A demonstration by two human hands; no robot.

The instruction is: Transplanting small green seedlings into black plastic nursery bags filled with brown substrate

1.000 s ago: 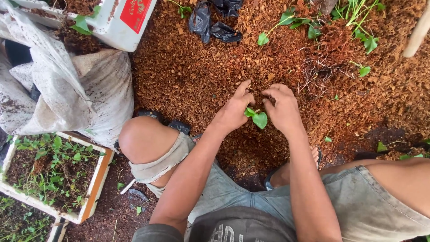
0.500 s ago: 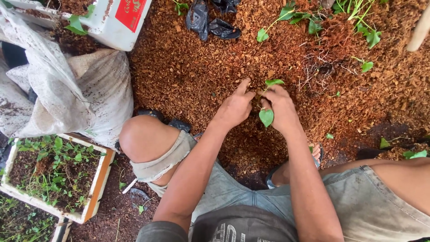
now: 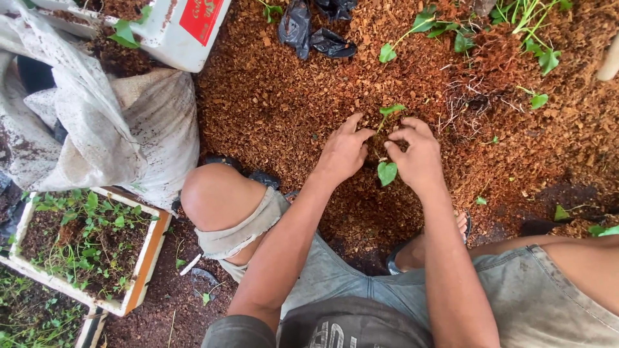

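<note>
While the seedling tray (image 3: 145, 267) and the grey sack (image 3: 109, 129) lie at the far left, the left hand (image 3: 343, 151) rests on the brown husk bed (image 3: 271, 109), fingers loosely spread and gripping nothing, thumb just beside the seedling (image 3: 389, 138). The seedling, which a second ago lay low between both hands, now stands more upright, top leaf clear of the fingers and lower leaf hanging by the right hand (image 3: 419, 154), which pinches its stem. It appears seated in the husk, with firming probably left.
</note>
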